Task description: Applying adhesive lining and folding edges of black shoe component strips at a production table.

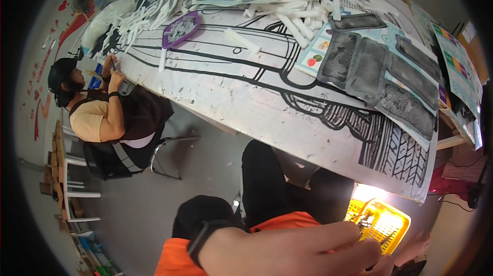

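Note:
My left hand (303, 248), with a black band at the wrist, reaches across from the lower edge toward the right. Its fingers are curled together, and whatever lies in them is hidden. Just beyond the fingertips is a yellow plastic basket (403, 219), brightly lit, with small dark and shiny pieces inside that are too small to name. Only part of my right hand (412, 249) shows, beside the basket's lower right side; its fingers cannot be made out.
A long table (215, 101) with black line drawings carries white foam-like sticks (295, 19), a purple basket (167, 37) and dark grey trays (367, 68). A seated person (102, 106) works at its left end. Boards (457, 70) lean at the right.

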The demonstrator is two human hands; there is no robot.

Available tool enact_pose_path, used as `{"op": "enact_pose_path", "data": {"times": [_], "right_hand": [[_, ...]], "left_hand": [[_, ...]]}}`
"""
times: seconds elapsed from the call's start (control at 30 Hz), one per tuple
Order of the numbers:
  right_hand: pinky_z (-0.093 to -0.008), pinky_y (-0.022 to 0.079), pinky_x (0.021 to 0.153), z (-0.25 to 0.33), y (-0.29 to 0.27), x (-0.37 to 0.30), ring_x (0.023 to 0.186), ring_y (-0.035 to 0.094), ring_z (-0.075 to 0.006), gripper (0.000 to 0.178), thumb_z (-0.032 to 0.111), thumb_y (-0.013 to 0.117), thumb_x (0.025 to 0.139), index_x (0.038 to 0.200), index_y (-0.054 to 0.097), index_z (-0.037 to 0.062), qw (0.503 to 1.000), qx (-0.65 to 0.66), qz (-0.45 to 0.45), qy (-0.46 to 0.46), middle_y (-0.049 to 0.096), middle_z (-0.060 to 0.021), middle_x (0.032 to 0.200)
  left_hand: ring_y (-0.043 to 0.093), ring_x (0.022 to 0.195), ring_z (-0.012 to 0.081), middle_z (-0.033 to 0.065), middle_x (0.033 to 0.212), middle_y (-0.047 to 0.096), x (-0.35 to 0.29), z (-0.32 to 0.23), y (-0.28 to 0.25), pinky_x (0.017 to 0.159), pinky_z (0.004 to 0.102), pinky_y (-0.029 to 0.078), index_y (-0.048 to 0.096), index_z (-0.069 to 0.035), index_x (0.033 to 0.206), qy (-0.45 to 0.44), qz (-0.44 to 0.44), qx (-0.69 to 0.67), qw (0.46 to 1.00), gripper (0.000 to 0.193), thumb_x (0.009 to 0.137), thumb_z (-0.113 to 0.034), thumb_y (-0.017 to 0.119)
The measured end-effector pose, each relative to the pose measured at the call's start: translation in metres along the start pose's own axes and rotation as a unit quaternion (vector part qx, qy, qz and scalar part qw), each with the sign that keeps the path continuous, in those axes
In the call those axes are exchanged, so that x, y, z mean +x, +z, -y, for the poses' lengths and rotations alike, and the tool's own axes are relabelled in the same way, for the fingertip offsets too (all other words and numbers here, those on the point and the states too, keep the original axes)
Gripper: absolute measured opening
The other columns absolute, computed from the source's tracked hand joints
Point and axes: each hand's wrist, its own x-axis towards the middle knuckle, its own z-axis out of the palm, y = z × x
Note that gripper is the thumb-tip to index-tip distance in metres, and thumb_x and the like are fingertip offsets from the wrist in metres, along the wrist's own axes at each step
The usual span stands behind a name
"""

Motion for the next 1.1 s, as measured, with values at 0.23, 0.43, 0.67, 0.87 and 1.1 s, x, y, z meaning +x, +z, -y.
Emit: {"op": "enact_pose_path", "data": {"times": [0.23, 0.43, 0.67, 0.87, 1.1], "right_hand": [[-0.039, 0.051, 0.091, 0.261, 0.007, 0.018, 0.107, 0.064, -0.0291, 0.022, 0.001, 0.064, 0.094, 0.116, 0.065, -0.0014, 0.94, 0.328, -0.024, -0.091, 0.068, -0.0156, 0.113], [-0.045, 0.05, 0.087, 0.397, -0.022, -0.015, 0.095, 0.062, -0.0357, 0.02, -0.008, 0.064, 0.081, 0.099, 0.064, 0.0004, 0.823, 0.504, 0.074, -0.249, 0.065, -0.0162, 0.097], [-0.042, 0.049, 0.086, 0.439, -0.01, -0.028, 0.094, 0.06, -0.0333, 0.019, -0.011, 0.061, 0.078, 0.093, 0.062, 0.001, 0.841, 0.488, 0.076, -0.222, 0.061, -0.0144, 0.096], [-0.0482, 0.052, 0.088, 0.46, -0.019, -0.02, 0.095, 0.064, -0.0377, 0.014, -0.002, 0.062, 0.089, 0.101, 0.069, 0.0003, 0.874, 0.434, 0.058, -0.212, 0.067, -0.0191, 0.101], [-0.0482, 0.051, 0.086, 0.467, -0.011, -0.024, 0.092, 0.064, -0.0389, 0.017, -0.006, 0.061, 0.086, 0.1, 0.068, 0.0006, 0.907, 0.363, 0.024, -0.213, 0.067, -0.0183, 0.098]], "left_hand": [[0.059, 0.081, 0.0218, 0.0076, 0.107, 0.07, 0.006, -0.01, -0.064, 0.063, 0.0293, 0.048, 0.077, 0.0, 0.101, -0.142, -0.078, -0.146, 0.976, 0.022, 0.085, -0.012, 0.069], [0.061, 0.072, 0.0209, 0.011, 0.085, 0.069, -0.031, 0.045, -0.127, 0.063, 0.0334, 0.048, 0.068, 0.0, 0.089, -0.187, -0.088, 0.122, 0.971, 0.017, 0.098, -0.009, 0.056], [0.066, 0.087, 0.0195, 0.008, 0.099, 0.072, -0.222, 0.312, -0.315, 0.078, 0.0309, 0.049, 0.073, -0.007, 0.11, -0.435, -0.184, 0.43, 0.769, 0.03, 0.085, -0.023, 0.079], [0.053, 0.122, 0.0322, 0.0084, 0.119, 0.062, -0.265, 0.425, -0.379, 0.1, 0.0554, 0.038, 0.068, -0.017, 0.12, -0.532, -0.069, 0.64, 0.55, 0.051, 0.075, -0.036, 0.084], [0.049, 0.129, 0.0337, 0.0105, 0.13, 0.056, -0.257, 0.518, -0.378, 0.107, 0.0604, 0.035, 0.06, -0.019, 0.132, -0.568, 0.009, 0.628, 0.532, 0.07, 0.071, -0.039, 0.088]]}}
